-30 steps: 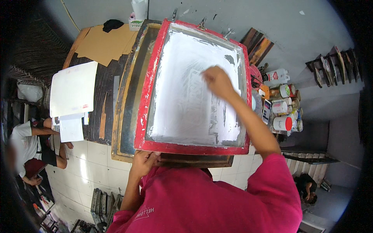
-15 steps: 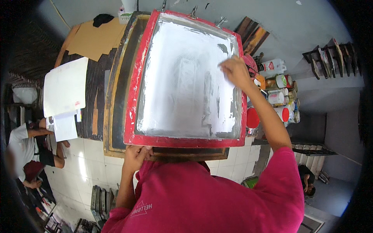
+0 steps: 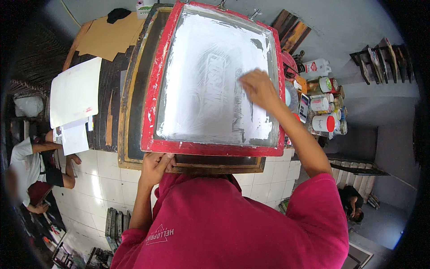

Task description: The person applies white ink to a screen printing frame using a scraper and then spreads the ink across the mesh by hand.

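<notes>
A red-framed printing screen (image 3: 210,148) lies before me, its pale mesh smeared with white and grey patches. Faint streaks cross an upright, box-like mark in the middle of the mesh. My left hand (image 3: 155,167) grips the screen's near edge close to its left corner, thumb on top and fingers mostly hidden beneath. Over the right half of the mesh, my right hand (image 3: 261,89) is bent with its fingers drawn together. Whatever those fingertips hold, if anything, is too small or blurred to make out. Metal clamps (image 3: 255,15) sit along the screen's far edge.
A second, brown-edged frame (image 3: 127,112) lies beneath the red one. White sheets (image 3: 75,92) and cardboard (image 3: 109,38) are on the dark table at left. Paint tubs (image 3: 323,123) and a phone (image 3: 304,107) stand right. Another person (image 3: 27,161) sits far left.
My right hand has moved left and nearer to me across the mesh. More streaks show around the middle mark. My left hand keeps its hold, while the whole view has shifted slightly.
</notes>
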`<state>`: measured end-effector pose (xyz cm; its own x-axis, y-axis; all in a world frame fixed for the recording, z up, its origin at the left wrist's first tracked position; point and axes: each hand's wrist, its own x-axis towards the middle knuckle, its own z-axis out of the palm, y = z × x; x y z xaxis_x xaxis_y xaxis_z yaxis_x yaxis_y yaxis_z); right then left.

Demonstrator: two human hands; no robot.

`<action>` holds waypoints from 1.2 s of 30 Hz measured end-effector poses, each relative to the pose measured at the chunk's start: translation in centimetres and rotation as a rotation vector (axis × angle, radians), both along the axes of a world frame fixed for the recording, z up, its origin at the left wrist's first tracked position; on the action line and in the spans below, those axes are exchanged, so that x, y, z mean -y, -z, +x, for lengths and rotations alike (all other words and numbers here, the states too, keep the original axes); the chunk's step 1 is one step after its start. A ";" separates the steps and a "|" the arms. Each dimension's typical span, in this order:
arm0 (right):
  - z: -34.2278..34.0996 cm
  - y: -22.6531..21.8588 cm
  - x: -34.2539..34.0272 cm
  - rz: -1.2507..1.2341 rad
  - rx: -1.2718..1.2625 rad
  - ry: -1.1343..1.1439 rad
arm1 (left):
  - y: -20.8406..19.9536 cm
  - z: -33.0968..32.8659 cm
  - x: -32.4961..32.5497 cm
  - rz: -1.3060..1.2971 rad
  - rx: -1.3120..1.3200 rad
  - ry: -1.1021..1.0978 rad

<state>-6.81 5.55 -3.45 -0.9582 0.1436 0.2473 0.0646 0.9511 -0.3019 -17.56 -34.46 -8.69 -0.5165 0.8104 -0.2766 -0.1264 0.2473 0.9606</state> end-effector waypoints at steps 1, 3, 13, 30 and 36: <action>1.9 0.7 1.4 -0.048 0.049 -0.089 | -0.3 0.2 -0.1 -0.010 0.011 -0.008; 5.6 -0.8 6.0 -0.184 0.209 -0.237 | 0.4 0.3 0.1 0.027 -0.028 -0.031; -0.5 1.2 -1.2 -0.034 -0.010 -0.096 | -0.2 0.0 -0.3 0.006 -0.020 0.006; 7.7 -3.6 4.2 -0.207 0.333 -0.253 | 0.0 -0.1 -0.2 0.004 -0.016 0.027; 4.7 -3.2 7.7 -0.321 0.305 -0.384 | 0.1 -0.2 -0.1 0.019 -0.024 0.016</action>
